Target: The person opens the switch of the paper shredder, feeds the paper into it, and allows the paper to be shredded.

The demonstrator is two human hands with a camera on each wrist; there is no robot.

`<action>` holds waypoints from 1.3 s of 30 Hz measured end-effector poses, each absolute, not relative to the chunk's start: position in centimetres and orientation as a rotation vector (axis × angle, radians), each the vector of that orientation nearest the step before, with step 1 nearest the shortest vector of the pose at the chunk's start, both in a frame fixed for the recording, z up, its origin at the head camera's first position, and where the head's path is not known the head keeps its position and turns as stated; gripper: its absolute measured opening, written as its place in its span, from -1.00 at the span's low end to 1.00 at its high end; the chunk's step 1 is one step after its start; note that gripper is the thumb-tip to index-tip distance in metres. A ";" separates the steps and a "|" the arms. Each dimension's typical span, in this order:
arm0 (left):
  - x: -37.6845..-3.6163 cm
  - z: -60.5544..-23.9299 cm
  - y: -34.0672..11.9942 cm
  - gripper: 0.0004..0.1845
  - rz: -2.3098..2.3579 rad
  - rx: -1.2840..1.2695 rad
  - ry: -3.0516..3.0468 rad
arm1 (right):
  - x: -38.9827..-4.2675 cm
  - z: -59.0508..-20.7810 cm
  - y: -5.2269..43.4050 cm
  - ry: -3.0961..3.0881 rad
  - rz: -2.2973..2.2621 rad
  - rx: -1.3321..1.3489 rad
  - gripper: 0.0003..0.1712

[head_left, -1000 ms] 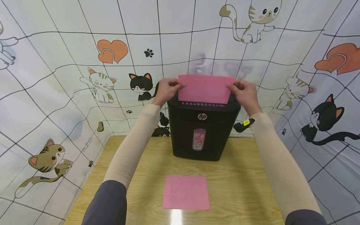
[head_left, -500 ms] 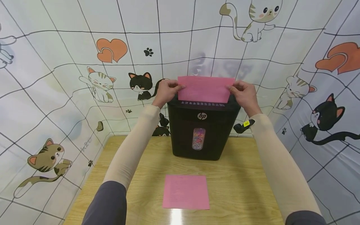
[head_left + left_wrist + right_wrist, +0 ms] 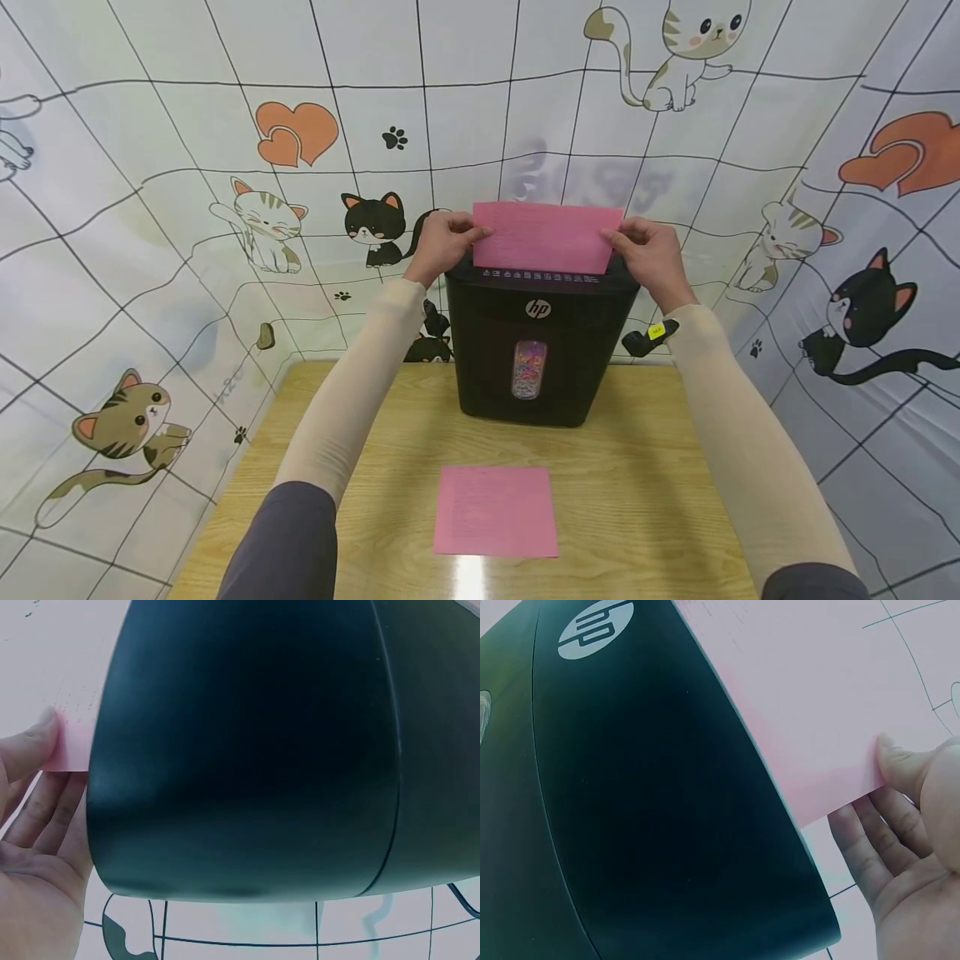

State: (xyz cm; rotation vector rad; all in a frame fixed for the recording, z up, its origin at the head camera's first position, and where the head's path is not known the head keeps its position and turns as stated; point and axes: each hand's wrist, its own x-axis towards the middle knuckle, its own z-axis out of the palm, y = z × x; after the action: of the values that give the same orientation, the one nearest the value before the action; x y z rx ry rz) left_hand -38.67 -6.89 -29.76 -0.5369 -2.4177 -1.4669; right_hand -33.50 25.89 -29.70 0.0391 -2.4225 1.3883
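Cat-printed wall covering (image 3: 465, 125) with grid lines, behind one wooden table (image 3: 390, 500), in the head view. On the table, one black shredder (image 3: 487, 367) and one flat pink sheet (image 3: 495, 512) nearer the viewer. Upright at the shredder's top, one raised pink sheet (image 3: 543, 237), pinched at its sides by two hands: left hand (image 3: 442, 242), right hand (image 3: 654, 254). Left wrist view: one thumb (image 3: 30, 746) on that raised sheet, beside plain black casing (image 3: 240, 750). Right wrist view: matching pinch, plus one HP logo (image 3: 596, 628), unseen from the left wrist. Visible whole only from the head: one window (image 3: 529, 370) of coloured shreds.
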 end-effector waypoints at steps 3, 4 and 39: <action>-38.7 -29.8 -6.9 -0.75 -1.438 -0.535 -2.446 | -33.5 -29.8 26.0 -2.425 1.395 0.033 -0.40; -38.7 -29.9 -6.9 -0.75 -1.430 -0.535 -2.451 | -33.5 -29.8 26.0 -2.426 1.398 0.034 -0.40; -38.9 -30.9 -6.6 -0.80 -1.616 -0.537 -2.411 | -32.8 -30.1 27.2 -2.495 1.379 0.032 -0.44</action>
State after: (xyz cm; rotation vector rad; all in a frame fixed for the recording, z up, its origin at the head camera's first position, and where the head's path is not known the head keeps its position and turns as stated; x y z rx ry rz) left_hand -38.92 -6.59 -30.86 -0.5369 -2.4113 -1.6156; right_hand -32.85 27.18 -30.13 0.0321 -2.4954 1.3785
